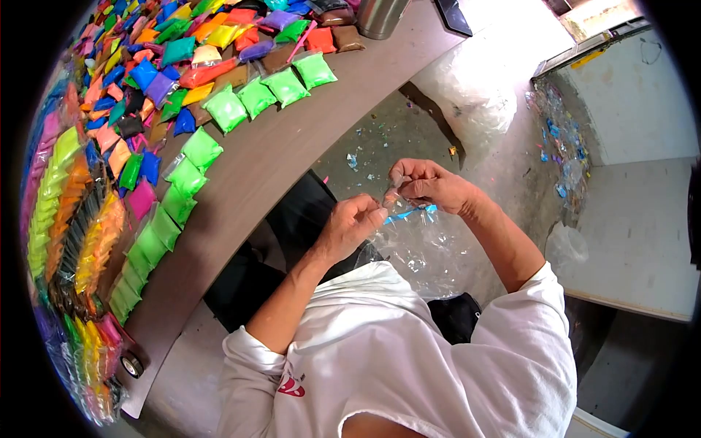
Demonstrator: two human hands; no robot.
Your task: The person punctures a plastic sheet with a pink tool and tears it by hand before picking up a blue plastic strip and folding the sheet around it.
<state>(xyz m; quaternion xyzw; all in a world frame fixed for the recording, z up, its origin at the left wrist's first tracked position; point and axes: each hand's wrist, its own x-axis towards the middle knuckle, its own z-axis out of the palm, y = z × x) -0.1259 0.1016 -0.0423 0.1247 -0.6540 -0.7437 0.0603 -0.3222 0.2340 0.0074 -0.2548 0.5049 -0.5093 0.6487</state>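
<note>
In front of my white shirt hangs a clear plastic bag (431,252), with a bright blue strip (410,214) across its upper part. My left hand (355,225) is closed, thumb and fingers pinched at the bag's upper left edge. Higher and to the right, my right hand (432,187) pinches a bunched piece of clear plastic film (394,196) at the bag's top. Whether that film belongs to the same bag is hard to make out. Both hands are off the table, above the floor.
On the table (255,171) at left, light green packets (226,109) lie in rows beside a heap of multicoloured packets (161,87). A metal tumbler (380,18) and a dark tablet-like device (454,16) stand near the far edge. A large translucent sack (471,95) and scraps (561,146) are on the floor.
</note>
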